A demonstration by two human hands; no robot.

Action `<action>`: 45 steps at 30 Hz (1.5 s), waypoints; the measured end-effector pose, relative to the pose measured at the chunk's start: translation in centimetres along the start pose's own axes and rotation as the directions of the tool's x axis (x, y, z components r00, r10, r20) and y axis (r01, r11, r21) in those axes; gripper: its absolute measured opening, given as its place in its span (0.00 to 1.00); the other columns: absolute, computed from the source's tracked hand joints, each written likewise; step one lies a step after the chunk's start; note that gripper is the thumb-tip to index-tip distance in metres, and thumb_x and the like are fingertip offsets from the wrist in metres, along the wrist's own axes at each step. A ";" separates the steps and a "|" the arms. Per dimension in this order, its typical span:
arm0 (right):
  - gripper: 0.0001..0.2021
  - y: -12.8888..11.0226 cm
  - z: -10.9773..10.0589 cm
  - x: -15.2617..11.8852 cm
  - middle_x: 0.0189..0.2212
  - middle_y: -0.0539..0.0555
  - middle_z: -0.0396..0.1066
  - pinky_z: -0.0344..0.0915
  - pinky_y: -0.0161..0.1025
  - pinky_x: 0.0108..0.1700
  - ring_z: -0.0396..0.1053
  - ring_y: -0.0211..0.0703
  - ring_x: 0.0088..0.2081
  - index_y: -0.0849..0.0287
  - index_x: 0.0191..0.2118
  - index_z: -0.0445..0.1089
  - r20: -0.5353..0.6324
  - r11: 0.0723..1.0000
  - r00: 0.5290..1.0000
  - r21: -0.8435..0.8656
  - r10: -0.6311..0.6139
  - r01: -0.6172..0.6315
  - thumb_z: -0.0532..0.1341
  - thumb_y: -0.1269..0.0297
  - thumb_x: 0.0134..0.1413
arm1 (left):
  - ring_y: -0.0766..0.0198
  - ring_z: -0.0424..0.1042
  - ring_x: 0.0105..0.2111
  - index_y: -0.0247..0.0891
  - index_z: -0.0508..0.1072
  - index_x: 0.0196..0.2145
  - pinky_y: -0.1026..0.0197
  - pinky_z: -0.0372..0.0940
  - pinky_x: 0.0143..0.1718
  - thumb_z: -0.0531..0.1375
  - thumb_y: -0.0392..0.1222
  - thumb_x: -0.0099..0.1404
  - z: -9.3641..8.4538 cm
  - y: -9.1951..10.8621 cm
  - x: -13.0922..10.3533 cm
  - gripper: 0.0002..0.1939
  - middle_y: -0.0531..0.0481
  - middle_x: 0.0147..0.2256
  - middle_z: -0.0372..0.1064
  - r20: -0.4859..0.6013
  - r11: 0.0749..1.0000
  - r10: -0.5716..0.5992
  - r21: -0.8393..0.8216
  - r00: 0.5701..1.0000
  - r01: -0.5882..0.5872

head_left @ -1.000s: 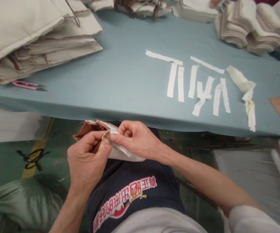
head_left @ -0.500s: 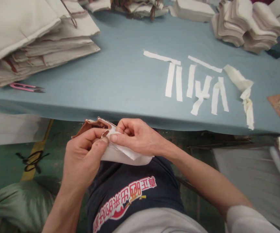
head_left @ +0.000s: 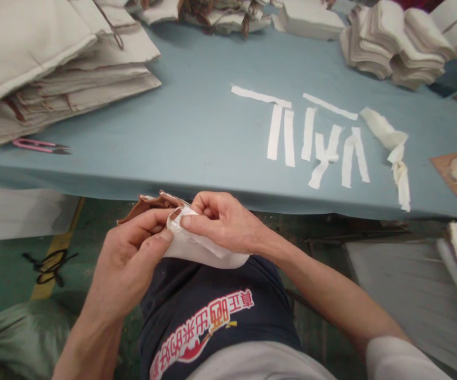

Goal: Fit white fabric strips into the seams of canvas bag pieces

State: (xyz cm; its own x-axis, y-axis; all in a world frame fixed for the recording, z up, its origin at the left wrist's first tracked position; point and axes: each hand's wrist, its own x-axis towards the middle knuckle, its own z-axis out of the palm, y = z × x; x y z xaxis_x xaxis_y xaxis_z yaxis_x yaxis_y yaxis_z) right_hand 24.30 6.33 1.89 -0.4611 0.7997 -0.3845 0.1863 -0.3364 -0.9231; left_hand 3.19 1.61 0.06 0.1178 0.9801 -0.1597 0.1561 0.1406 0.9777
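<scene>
You are working just off the near edge of a blue-covered table [head_left: 197, 142], where a big stack of cloth [head_left: 46, 63] is filling the left end and a wavy stack [head_left: 394, 42] is sitting by the far right corner. Below that near edge, over your dark apron [head_left: 165, 290], you are holding a pale cloth piece [head_left: 189, 250] with a brown inner side, clear of the tabletop. Your left hand [head_left: 127, 264] is pinching its rim between thumb and forefinger; your right hand [head_left: 228, 224] is gripping just beside, thumb against curled fingers. White strips [head_left: 287, 137] are lying on the tabletop's right half, and pink snips [head_left: 40, 145] are resting near its left front edge. Smallest, a white flap [head_left: 216, 249] is showing below your right thumb. You may be risking a crooked edge if that flap is slipping, since mainly the thumb seems to be steadying it; a slackening left pinch could also be letting the rim spring open.
</scene>
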 end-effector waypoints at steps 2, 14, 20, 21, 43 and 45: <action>0.23 -0.1 0.0 0.0 0.23 0.41 0.61 0.49 0.34 0.26 0.56 0.33 0.26 0.55 0.31 0.64 0.000 1.000 1.000 0.003 -0.010 0.010 0.74 0.45 0.56 | 0.54 0.82 0.37 0.42 0.90 0.50 0.60 0.75 0.38 0.67 0.49 0.73 0.0 0.0 0.1 0.15 0.45 0.45 0.88 0.000 1.000 -0.004 -0.015 1.000 0.004; 0.24 -0.1 0.1 -0.2 0.23 0.41 0.60 0.50 0.35 0.27 0.55 0.33 0.26 0.54 0.31 0.63 0.005 1.000 1.000 0.001 -0.013 0.013 0.74 0.44 0.56 | 0.58 0.82 0.32 0.41 0.91 0.43 0.65 0.74 0.33 0.71 0.55 0.71 0.1 0.9 0.6 0.15 0.46 0.36 0.87 -0.043 0.993 0.036 0.112 0.998 -0.031; 0.25 0.0 0.2 -0.3 0.24 0.41 0.61 0.50 0.35 0.27 0.56 0.33 0.27 0.54 0.31 0.63 0.017 1.000 1.000 0.005 -0.026 0.026 0.74 0.43 0.56 | 0.58 0.82 0.30 0.39 0.90 0.37 0.65 0.73 0.31 0.71 0.51 0.67 0.2 1.0 0.7 0.12 0.47 0.33 0.86 -0.064 0.990 0.055 0.136 0.996 -0.046; 0.25 0.0 0.3 -0.3 0.24 0.41 0.61 0.50 0.35 0.27 0.57 0.33 0.27 0.54 0.31 0.63 0.023 1.000 0.999 0.012 -0.025 0.025 0.75 0.43 0.56 | 0.59 0.80 0.29 0.40 0.89 0.35 0.65 0.72 0.29 0.71 0.50 0.66 0.2 0.9 0.7 0.12 0.48 0.31 0.85 -0.078 0.991 0.059 0.123 0.995 -0.050; 0.28 0.3 0.4 0.6 0.24 0.42 0.59 0.49 0.34 0.28 0.53 0.33 0.26 0.55 0.28 0.62 0.167 0.976 0.986 0.213 0.010 -0.046 0.76 0.41 0.54 | 0.63 0.73 0.22 0.43 0.90 0.36 0.66 0.65 0.22 0.70 0.48 0.63 0.4 0.9 -0.2 0.09 0.53 0.26 0.83 -0.156 0.991 -0.034 0.120 0.987 0.053; 0.27 0.8 0.5 0.9 0.22 0.42 0.57 0.49 0.35 0.27 0.51 0.34 0.25 0.54 0.28 0.61 0.208 0.971 0.978 0.227 0.029 -0.077 0.75 0.43 0.56 | 0.62 0.73 0.22 0.41 0.89 0.35 0.66 0.65 0.22 0.69 0.47 0.61 0.8 0.9 -0.2 0.10 0.52 0.26 0.82 -0.143 0.994 -0.051 0.093 0.988 0.065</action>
State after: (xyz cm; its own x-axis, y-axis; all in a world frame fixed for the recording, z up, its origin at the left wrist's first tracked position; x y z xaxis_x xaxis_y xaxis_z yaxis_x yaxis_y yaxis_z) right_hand 23.64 6.53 0.82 -0.6259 0.6689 -0.4011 0.0195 -0.5007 -0.8654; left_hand 4.12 1.46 0.83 -0.0322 0.9817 -0.1879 0.2536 0.1899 0.9485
